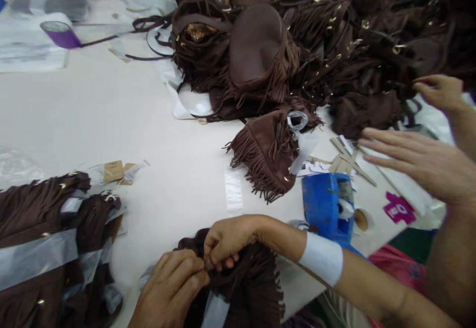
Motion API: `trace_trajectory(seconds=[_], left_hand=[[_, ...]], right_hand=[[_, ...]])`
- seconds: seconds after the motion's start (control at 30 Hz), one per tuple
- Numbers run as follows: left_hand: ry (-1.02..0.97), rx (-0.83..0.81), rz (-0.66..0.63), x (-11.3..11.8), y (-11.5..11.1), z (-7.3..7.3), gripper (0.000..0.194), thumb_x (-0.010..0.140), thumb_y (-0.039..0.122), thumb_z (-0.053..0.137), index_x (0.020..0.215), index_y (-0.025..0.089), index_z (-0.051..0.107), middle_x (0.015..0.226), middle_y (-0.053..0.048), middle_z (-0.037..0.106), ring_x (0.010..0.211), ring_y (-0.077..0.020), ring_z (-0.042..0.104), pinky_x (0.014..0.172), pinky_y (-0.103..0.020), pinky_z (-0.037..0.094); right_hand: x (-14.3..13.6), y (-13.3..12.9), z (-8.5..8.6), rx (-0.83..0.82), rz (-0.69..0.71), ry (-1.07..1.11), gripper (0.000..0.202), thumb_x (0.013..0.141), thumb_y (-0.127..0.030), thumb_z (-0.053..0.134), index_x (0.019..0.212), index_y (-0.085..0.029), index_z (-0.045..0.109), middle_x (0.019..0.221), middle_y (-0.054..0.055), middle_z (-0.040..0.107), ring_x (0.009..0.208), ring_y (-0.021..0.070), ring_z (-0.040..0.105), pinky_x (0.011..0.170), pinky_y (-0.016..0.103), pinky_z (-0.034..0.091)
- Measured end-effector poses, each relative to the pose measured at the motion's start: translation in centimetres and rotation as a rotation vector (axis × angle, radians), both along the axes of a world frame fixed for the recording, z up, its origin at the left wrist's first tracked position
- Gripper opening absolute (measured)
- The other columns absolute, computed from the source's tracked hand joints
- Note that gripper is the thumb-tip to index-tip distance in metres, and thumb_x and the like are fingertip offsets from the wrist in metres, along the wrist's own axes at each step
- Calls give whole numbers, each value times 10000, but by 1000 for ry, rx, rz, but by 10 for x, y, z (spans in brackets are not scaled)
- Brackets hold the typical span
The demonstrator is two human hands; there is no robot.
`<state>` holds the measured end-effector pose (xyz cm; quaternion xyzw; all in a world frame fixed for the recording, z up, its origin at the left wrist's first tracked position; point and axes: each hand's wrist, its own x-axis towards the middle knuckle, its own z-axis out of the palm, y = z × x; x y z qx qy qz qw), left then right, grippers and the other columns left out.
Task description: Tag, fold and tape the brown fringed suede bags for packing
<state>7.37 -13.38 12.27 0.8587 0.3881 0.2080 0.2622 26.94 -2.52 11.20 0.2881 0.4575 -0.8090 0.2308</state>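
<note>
At the bottom centre, a dark brown fringed bag [256,288] lies on the white table [111,104], a translucent strip across it. My left hand [169,286] is closed at the bag's top edge, its fingertips pinched beside those of the other hand. My right hand [228,243] is also closed there, a white band [322,258] round its forearm. Whatever the two pinches hold is too small to make out. Just above, another brown fringed bag [269,144] lies with a translucent wrap on its strap.
Brown bags [256,45] are heaped at the back; wrapped ones [29,253] lie at left. A blue tape dispenser [323,204] stands right of centre, near card strips [353,162]. Another person's hands [420,162] reach in from the right. A purple roll [61,32] sits back left.
</note>
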Motion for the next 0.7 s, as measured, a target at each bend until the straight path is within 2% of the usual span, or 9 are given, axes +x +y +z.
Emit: trace_trajectory(seconds=[0.17,0.33,0.4,0.47,0.57,0.6,0.7], left_hand=[[17,21,-54,-2,-1,-5,135,964,328,535,1014,273,647,989,2,735,990,-179,611,861,-284,467],[-38,-16,-94,1,3,-4,125,979,301,503,990,259,620,957,7,722,959,-162,599,837,-254,467],[-42,-77,-131,2,6,-6,111,977,269,494,996,255,602,981,-3,709,966,-167,591,844,-257,469],[-39,-165,-140,2,9,-7,104,955,211,492,971,256,584,961,-12,686,937,-174,586,811,-264,479],[-51,-318,-100,3,16,-3,154,924,151,454,957,258,560,921,-21,640,894,-180,573,755,-271,488],[-47,-376,-94,4,19,1,176,927,145,436,989,259,556,939,-24,631,906,-179,568,765,-272,490],[-43,-513,-119,3,29,11,266,958,153,381,1152,264,524,1057,-40,607,1000,-180,544,870,-297,479]], right_hand=[[0,-12,-9,-35,-94,-32,73,787,-107,614,724,-144,610,577,-79,611,502,62,598,534,153,472],[-7,-18,-19,-18,-161,25,97,824,-114,546,746,-149,591,515,-64,601,490,100,609,545,202,522],[-6,-16,-16,28,-166,27,105,850,-117,514,790,-151,594,534,-60,603,502,105,614,565,218,528],[0,-14,-4,258,-173,16,118,869,-125,503,856,-160,615,585,-53,611,565,111,631,621,228,522],[20,-19,29,878,-209,62,122,871,-165,552,947,-191,644,809,-8,675,791,139,649,752,251,491],[28,-25,40,1029,-216,113,130,875,-171,562,973,-198,643,903,5,680,868,143,638,795,253,480],[49,-49,58,1242,-180,235,194,890,-154,559,1063,-215,622,1139,29,635,1051,148,585,917,267,445]])
